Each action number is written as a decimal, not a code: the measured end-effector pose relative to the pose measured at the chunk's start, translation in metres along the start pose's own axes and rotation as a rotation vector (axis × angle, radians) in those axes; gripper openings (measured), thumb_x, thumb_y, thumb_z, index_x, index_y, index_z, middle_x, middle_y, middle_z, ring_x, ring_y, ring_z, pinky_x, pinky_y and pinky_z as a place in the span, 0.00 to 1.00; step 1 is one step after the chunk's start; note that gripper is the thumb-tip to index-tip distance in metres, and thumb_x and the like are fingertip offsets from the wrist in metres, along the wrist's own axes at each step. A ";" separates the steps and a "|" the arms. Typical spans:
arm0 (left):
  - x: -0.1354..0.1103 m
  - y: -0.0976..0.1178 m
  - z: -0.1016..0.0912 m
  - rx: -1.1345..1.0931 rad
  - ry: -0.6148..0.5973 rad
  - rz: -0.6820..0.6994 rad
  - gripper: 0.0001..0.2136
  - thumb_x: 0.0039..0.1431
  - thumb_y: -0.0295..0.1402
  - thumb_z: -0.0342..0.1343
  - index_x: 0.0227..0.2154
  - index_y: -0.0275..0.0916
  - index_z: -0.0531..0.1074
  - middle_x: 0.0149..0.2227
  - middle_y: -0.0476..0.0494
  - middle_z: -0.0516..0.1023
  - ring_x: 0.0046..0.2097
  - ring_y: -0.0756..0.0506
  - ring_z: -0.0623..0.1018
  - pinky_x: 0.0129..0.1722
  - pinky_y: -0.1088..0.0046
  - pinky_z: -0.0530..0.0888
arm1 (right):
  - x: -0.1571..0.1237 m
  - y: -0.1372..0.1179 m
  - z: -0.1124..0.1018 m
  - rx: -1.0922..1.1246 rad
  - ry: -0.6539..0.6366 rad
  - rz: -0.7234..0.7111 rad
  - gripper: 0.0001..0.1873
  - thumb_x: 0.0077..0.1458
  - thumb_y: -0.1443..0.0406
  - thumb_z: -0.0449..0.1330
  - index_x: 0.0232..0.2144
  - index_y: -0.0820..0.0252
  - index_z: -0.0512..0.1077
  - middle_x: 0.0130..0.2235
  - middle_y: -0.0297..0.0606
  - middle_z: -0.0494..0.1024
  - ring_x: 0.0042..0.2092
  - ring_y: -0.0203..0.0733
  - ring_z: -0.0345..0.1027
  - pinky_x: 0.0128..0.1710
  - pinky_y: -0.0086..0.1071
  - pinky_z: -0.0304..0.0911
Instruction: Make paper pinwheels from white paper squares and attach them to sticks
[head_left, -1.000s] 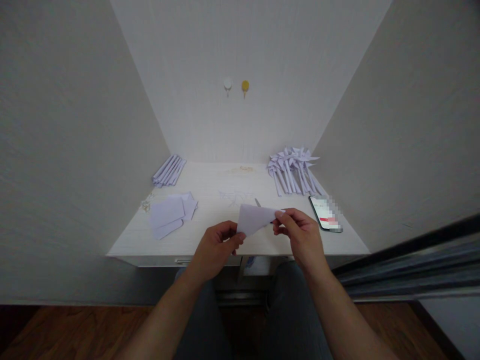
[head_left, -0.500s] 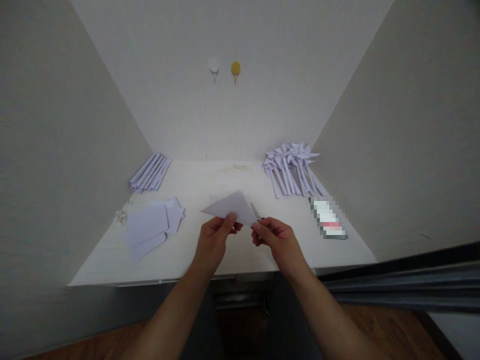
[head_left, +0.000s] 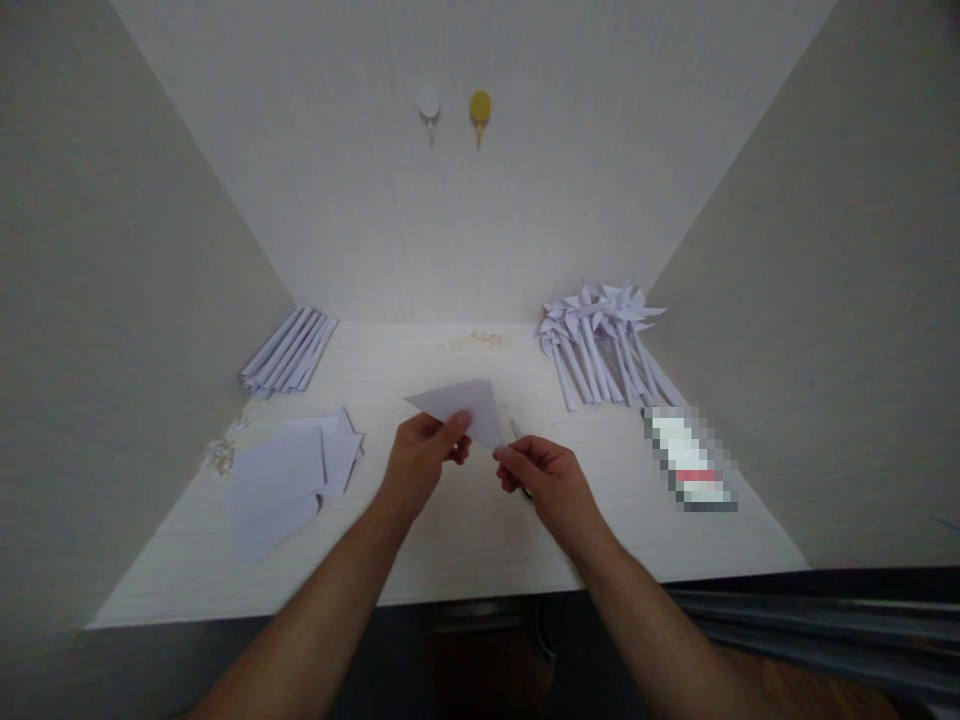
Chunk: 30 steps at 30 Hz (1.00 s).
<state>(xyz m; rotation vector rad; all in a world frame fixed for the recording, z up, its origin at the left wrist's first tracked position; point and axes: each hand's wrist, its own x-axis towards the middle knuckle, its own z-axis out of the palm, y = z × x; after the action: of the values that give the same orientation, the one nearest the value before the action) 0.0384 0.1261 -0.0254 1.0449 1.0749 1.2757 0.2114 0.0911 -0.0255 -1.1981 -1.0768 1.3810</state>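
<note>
A white sheet of paper [head_left: 466,398], folded into a triangle, is held up over the white table between both hands. My left hand [head_left: 420,458] grips its lower left edge, thumb on top and fingers underneath. The lower right corner is pinched between the thumb and fingers of my right hand [head_left: 546,482]. Behind and beneath that hand lies a pair of scissors [head_left: 516,429] on the table, mostly hidden, with a blade showing. To the left rest loose white paper sheets [head_left: 274,475], overlapping one another.
Rolled paper sticks [head_left: 291,352] lie in a bundle at the back left. At the back right is a pile of paper pinwheels [head_left: 604,335] on sticks. A blurred phone [head_left: 690,460] lies nearer on the right. Walls enclose the table [head_left: 450,560]; two hooks [head_left: 480,108] hang behind.
The view has shifted, so the table looks closer and more of its front shows. Both hands keep hold of the folded paper, which has tilted slightly.
</note>
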 end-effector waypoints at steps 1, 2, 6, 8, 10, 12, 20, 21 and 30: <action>0.004 -0.001 0.001 0.031 -0.040 -0.017 0.20 0.49 0.46 0.73 0.18 0.36 0.75 0.19 0.47 0.74 0.22 0.50 0.71 0.24 0.71 0.69 | 0.004 0.000 0.000 -0.013 0.006 0.001 0.16 0.49 0.53 0.72 0.22 0.57 0.77 0.22 0.33 0.78 0.24 0.36 0.68 0.28 0.32 0.64; 0.007 -0.002 0.002 0.057 -0.072 -0.030 0.19 0.47 0.43 0.74 0.16 0.35 0.76 0.18 0.47 0.74 0.22 0.50 0.71 0.25 0.72 0.68 | 0.007 0.000 -0.001 -0.026 0.009 0.002 0.16 0.49 0.53 0.72 0.22 0.58 0.77 0.22 0.34 0.78 0.24 0.36 0.68 0.27 0.32 0.64; 0.015 -0.004 0.005 0.081 -0.116 -0.040 0.16 0.52 0.43 0.69 0.18 0.36 0.78 0.20 0.46 0.77 0.24 0.49 0.74 0.27 0.71 0.71 | 0.013 0.000 -0.009 -0.075 0.028 -0.003 0.17 0.49 0.52 0.71 0.23 0.58 0.78 0.24 0.36 0.80 0.26 0.38 0.70 0.28 0.32 0.65; 0.017 -0.006 0.006 0.078 -0.130 -0.045 0.15 0.51 0.42 0.70 0.20 0.36 0.79 0.20 0.46 0.77 0.24 0.48 0.74 0.27 0.71 0.72 | 0.014 0.001 -0.014 -0.101 0.036 -0.010 0.16 0.50 0.52 0.71 0.24 0.58 0.78 0.24 0.36 0.80 0.26 0.38 0.70 0.28 0.32 0.65; 0.017 -0.009 0.006 0.079 -0.140 -0.051 0.14 0.48 0.40 0.72 0.20 0.36 0.78 0.20 0.46 0.78 0.24 0.48 0.75 0.27 0.71 0.73 | 0.014 0.003 -0.017 -0.137 0.038 -0.017 0.16 0.51 0.52 0.70 0.24 0.58 0.77 0.24 0.36 0.79 0.25 0.38 0.69 0.26 0.31 0.63; 0.017 -0.012 0.005 0.074 -0.139 -0.058 0.13 0.47 0.39 0.73 0.21 0.36 0.79 0.21 0.45 0.79 0.25 0.48 0.76 0.27 0.71 0.74 | 0.014 0.005 -0.019 -0.191 0.037 -0.022 0.16 0.52 0.52 0.68 0.25 0.58 0.77 0.23 0.35 0.78 0.24 0.36 0.65 0.23 0.30 0.59; 0.020 -0.017 -0.001 0.035 -0.087 -0.073 0.15 0.52 0.44 0.70 0.26 0.34 0.81 0.24 0.43 0.81 0.26 0.46 0.78 0.26 0.69 0.76 | 0.005 0.011 -0.036 -0.594 0.129 -0.028 0.16 0.58 0.51 0.62 0.31 0.56 0.76 0.27 0.35 0.77 0.27 0.40 0.67 0.28 0.33 0.59; 0.021 -0.017 -0.002 0.037 -0.081 -0.072 0.15 0.51 0.43 0.70 0.25 0.34 0.80 0.23 0.43 0.81 0.25 0.47 0.77 0.26 0.69 0.76 | 0.002 0.011 -0.039 -0.682 0.154 -0.021 0.14 0.56 0.52 0.64 0.32 0.56 0.75 0.29 0.36 0.78 0.29 0.42 0.68 0.30 0.34 0.59; 0.023 -0.017 -0.006 0.002 -0.090 -0.069 0.12 0.47 0.38 0.72 0.23 0.34 0.79 0.22 0.45 0.79 0.23 0.48 0.76 0.25 0.71 0.75 | -0.002 -0.012 -0.054 -1.269 0.128 0.148 0.11 0.48 0.66 0.71 0.22 0.56 0.72 0.26 0.42 0.79 0.32 0.50 0.74 0.30 0.36 0.52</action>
<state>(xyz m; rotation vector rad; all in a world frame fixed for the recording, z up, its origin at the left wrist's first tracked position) 0.0361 0.1485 -0.0436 1.0486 1.0345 1.1622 0.2664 0.0921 -0.0199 -2.2287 -1.8706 0.5874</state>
